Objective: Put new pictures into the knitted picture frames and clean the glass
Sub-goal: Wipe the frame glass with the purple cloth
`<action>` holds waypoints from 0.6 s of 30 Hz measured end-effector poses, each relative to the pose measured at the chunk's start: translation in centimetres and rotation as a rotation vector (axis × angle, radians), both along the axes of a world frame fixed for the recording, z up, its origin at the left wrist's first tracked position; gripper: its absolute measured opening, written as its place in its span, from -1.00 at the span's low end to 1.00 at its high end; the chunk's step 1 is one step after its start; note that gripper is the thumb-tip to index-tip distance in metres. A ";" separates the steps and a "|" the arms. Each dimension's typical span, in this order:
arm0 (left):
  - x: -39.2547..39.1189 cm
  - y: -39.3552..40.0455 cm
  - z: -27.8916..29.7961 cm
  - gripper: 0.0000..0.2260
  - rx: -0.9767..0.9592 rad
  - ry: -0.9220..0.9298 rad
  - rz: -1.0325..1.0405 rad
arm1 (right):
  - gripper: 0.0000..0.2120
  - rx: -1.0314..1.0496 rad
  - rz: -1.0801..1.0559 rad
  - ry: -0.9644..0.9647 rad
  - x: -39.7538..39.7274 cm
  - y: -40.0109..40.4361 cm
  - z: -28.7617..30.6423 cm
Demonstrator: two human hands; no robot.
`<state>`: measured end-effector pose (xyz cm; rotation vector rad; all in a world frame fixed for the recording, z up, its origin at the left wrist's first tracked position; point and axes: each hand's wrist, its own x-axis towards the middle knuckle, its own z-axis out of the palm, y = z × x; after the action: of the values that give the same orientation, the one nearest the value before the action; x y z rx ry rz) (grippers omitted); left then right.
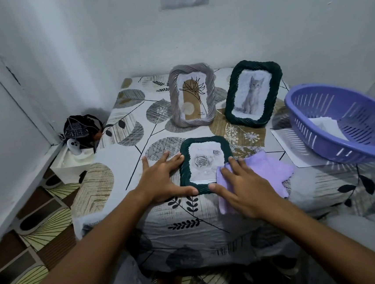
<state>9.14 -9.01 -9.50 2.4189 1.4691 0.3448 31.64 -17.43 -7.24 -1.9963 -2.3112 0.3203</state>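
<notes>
A dark green knitted frame (201,141) lies flat on the table, holding a grey rose picture under glass. My left hand (162,180) rests with straight fingers against its left edge, thumb at the lower rim. My right hand (239,187) lies flat on a purple cloth (269,170), which covers the frame's lower right corner. Behind stand two more frames, upright: a grey knitted frame (175,101) with a plant drawing and a dark green frame (231,105) with a cat picture.
A purple plastic basket (333,146) with white paper inside sits at the right, on a white sheet (285,141). The table (120,171) has a leaf-patterned cover. A white box (70,169) with a dark bag and a small white device stands on the floor at left.
</notes>
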 end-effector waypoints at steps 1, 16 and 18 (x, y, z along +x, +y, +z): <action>0.0 0.0 0.0 0.15 -0.001 -0.001 -0.002 | -0.09 -0.004 -0.010 0.004 0.0 0.7 0.1; -0.1 -0.1 -0.1 0.08 -0.017 0.016 -0.004 | -0.15 0.007 -0.054 0.001 0.3 6.9 -0.3; -0.2 -0.1 -0.1 0.08 -0.021 0.017 -0.007 | -0.19 0.028 -0.052 -0.023 0.4 6.6 -0.4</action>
<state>8.93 -9.08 -9.58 2.4156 1.4638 0.3062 32.08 -10.81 -7.68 -2.0537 -2.2590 0.2622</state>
